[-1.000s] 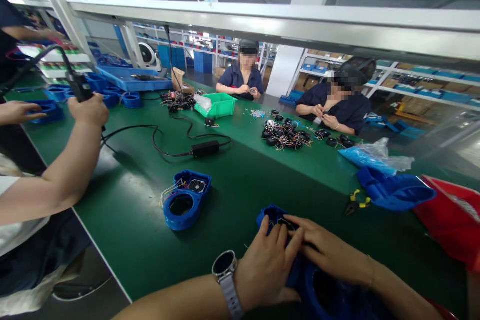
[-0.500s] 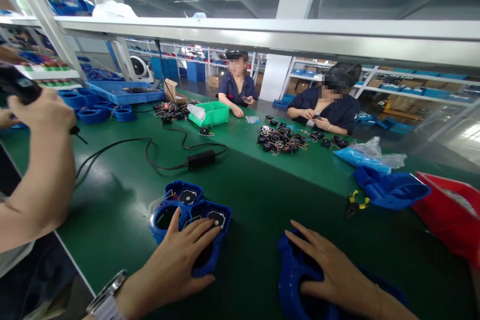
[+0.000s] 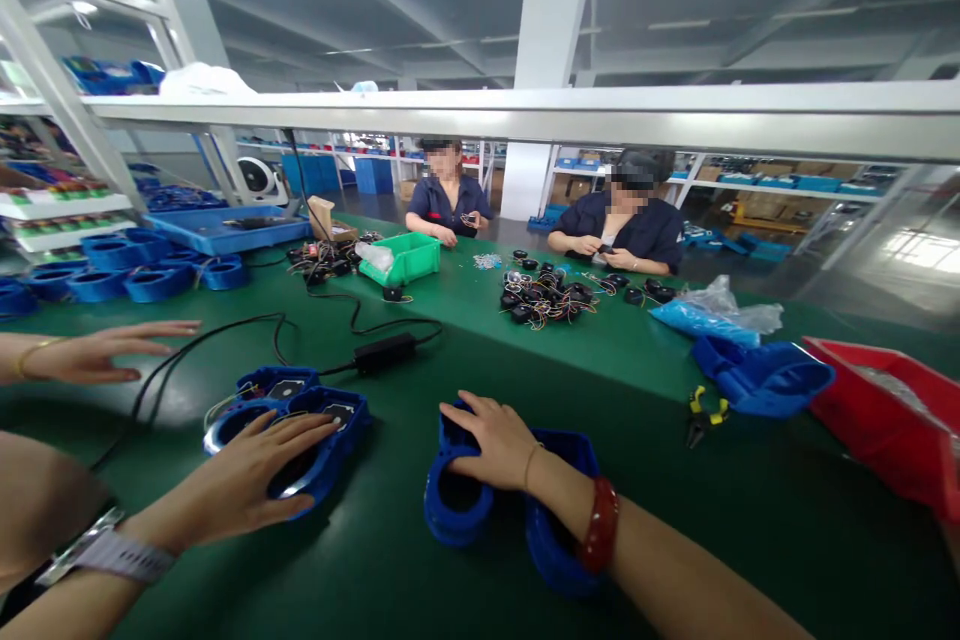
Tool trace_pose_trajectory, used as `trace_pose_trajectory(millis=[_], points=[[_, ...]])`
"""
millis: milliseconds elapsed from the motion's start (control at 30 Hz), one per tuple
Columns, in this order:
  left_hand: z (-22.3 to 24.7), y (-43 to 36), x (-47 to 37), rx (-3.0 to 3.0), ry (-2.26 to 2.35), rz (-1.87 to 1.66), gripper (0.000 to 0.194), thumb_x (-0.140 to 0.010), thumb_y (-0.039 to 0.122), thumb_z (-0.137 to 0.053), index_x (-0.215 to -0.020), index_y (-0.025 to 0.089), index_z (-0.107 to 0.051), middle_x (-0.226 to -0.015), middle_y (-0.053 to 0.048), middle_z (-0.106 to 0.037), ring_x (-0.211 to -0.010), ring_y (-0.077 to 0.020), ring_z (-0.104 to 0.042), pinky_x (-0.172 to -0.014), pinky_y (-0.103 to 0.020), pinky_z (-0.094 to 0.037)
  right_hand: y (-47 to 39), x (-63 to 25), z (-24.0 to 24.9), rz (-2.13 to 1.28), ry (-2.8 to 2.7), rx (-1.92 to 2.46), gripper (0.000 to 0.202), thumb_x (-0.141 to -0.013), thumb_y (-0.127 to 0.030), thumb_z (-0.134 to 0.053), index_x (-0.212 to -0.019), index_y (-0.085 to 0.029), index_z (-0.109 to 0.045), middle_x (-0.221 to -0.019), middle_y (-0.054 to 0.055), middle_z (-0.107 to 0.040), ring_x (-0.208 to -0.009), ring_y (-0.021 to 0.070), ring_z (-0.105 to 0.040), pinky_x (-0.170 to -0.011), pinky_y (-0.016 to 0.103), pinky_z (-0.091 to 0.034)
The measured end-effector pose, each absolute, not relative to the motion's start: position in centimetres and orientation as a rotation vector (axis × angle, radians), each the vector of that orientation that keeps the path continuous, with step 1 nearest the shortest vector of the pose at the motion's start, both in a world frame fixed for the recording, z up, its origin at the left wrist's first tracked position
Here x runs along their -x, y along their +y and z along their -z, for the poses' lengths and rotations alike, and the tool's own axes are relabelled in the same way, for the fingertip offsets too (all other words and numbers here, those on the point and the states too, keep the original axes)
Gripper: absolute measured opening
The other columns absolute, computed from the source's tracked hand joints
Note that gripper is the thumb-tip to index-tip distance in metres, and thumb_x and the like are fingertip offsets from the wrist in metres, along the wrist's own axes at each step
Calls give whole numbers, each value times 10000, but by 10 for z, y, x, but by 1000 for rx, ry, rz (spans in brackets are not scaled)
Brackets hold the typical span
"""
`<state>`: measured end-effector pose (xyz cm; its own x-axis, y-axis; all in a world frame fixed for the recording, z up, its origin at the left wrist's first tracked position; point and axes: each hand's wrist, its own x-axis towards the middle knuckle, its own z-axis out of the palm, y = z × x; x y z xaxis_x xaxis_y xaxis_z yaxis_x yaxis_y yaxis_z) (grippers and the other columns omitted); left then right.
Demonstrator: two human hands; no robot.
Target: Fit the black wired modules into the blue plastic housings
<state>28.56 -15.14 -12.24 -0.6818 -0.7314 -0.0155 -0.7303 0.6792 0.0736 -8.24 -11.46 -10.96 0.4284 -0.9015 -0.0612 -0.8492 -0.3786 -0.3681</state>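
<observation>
While our left hand (image 3: 232,480) lies spread over a black-fitted blue housing (image 3: 339,450), lower left of frame, our right hand (image 3: 491,440) covers part of a blue shell (image 3: 457,528), lower centre; we can't tell if it pinches. Another blue casing (image 3: 555,555) sits under our right wrist; pliers (image 3: 700,418) lie right of centre.

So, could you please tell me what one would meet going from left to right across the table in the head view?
Left hand → green bin → right hand → pliers → red bin.
</observation>
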Motion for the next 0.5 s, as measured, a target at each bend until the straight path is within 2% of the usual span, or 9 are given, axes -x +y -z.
trace_pose_trajectory(millis=[167, 267, 400, 500], points=[[115, -153, -286, -1219, -2792, -154, 769, -827, 550, -566, -1477, 300, -239, -1495, -93, -334, -1337, -345, -364, -1114, -598, -153, -139, 52, 111, 269, 1481, 2341, 815, -768, -657, -580, -1446, -294, -314, -1516, 153, -260, -1369, 355, -249, -1035, 654, -248], [110, -128, -249, -1070, -2653, -304, 844, -807, 554, -596, -1492, 269, -193, -1510, -104, -301, -1369, -339, -309, -1136, -567, -136, -136, 56, 97, 297, 1427, 2355, 856, -766, -699, -551, -1460, -278, -281, -1542, 139, -196, -1399, 326, -184, -1074, 634, -190], [102, -85, -167, -849, -2769, -41, 813, -843, 578, -543, -1495, 287, -155, -1518, -85, -286, -1385, -320, -282, -1121, -588, -202, -101, 100, 69, 324, 1483, 2376, 759, -802, -626, -569, -1442, -300, -324, -1545, 81, -210, -1421, 276, -123, -1118, 596, -63], [98, -70, -108, -853, -2884, 267, 922, -752, 631, -629, -1486, 334, -157, -1537, -90, -223, -1392, -372, -233, -1058, -674, -239, -63, 139, 69, 223, 1638, 2202, 790, -791, -667, -550, -1448, -302, -308, -1550, 59, -189, -1426, 282, -89, -1122, 597, -32]])
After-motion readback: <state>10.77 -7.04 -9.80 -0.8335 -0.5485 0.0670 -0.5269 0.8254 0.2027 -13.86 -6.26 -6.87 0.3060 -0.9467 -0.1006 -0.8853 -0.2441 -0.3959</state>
